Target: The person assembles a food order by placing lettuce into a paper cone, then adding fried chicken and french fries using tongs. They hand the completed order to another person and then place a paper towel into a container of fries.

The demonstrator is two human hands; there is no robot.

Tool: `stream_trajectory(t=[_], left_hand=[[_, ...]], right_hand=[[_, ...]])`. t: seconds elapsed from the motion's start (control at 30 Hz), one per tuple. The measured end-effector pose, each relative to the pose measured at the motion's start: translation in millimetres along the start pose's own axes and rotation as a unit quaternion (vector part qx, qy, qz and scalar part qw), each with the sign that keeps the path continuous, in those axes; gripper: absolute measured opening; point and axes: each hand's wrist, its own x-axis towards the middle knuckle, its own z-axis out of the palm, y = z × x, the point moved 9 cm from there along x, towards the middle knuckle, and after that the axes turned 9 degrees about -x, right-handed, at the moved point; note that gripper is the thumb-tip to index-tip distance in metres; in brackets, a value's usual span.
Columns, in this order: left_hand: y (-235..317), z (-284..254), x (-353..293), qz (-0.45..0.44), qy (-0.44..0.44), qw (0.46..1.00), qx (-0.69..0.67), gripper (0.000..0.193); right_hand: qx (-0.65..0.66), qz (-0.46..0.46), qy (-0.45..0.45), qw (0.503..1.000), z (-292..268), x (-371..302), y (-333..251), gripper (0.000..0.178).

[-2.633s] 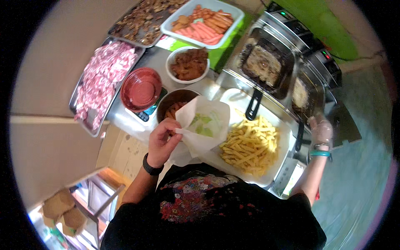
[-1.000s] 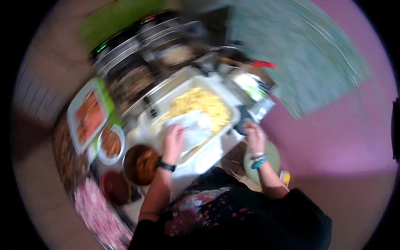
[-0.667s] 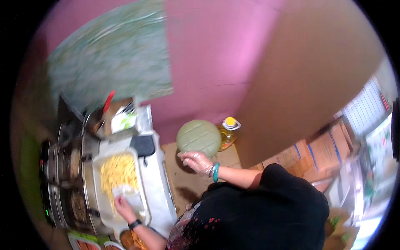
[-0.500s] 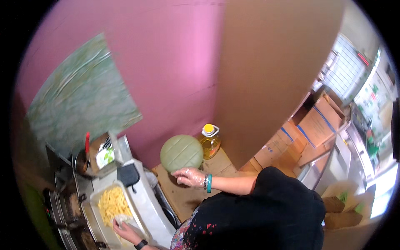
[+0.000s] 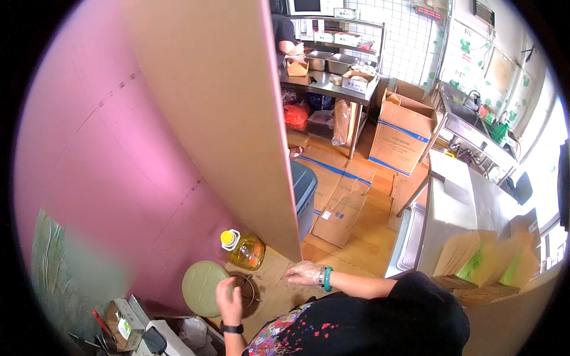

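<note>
Head view: left hand (image 5: pixel 230 301) now off the paper, fingers parted, empty against stool (image 5: pixel 203 289); gloved right hand (image 5: pixel 306 273) loose, empty too

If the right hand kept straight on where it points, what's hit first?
Probably the bottle, near its base; the left hand and stool lie just beyond. Depth unclear: bottle and stool look lower, so the right hand could pass over both.

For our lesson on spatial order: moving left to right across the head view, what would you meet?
Marbled green wall sheet, bare left hand, clear-plastic-gloved right hand, upright brown cardboard box with blue bands, rectangular steel sink.
</note>
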Motion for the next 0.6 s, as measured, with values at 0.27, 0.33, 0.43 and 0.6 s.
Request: stream_trajectory(t=[0.27,0.33,0.43,0.6], left_hand=[[79,178,48,0.081,-0.277,0.954,-0.077,0.024],[83,211,53,0.088,-0.334,0.933,-0.103,0.023],[88,257,53,0.112,-0.398,0.896,-0.159,0.021],[103,328,58,0.149,-0.502,0.836,-0.161,0.023]], right_hand=[[0.101,0.135,0.092,0.981,-74,-57,92,0.032],[0.126,0.179,0.143,0.965,-95,-73,109,0.031],[0.137,0.246,0.219,0.934,-117,-106,130,0.03],[0.158,0.335,0.288,0.883,-132,-161,176,0.028]])
